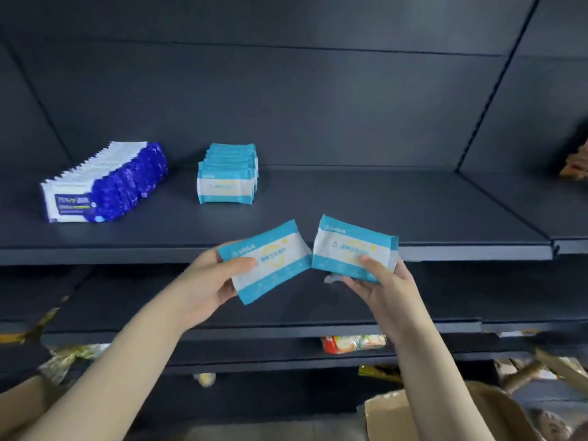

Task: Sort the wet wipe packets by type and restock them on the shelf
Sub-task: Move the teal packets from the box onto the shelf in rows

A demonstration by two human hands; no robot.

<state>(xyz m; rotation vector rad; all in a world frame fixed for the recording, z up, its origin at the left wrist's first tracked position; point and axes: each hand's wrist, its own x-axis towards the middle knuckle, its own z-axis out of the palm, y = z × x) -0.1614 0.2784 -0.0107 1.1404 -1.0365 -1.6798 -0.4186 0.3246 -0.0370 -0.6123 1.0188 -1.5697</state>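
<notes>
Teal packets [273,256] held one apiece in both hands [206,281].

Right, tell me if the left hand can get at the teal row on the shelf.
Probably yes: nothing stands between the left hand and the teal row, though it grips a packet.

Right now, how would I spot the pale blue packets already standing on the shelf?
On the dark shelf, two rows of packets stand at the left. Yours is the right row, pale blue with a white band; the left row is white and deep blue.
</notes>
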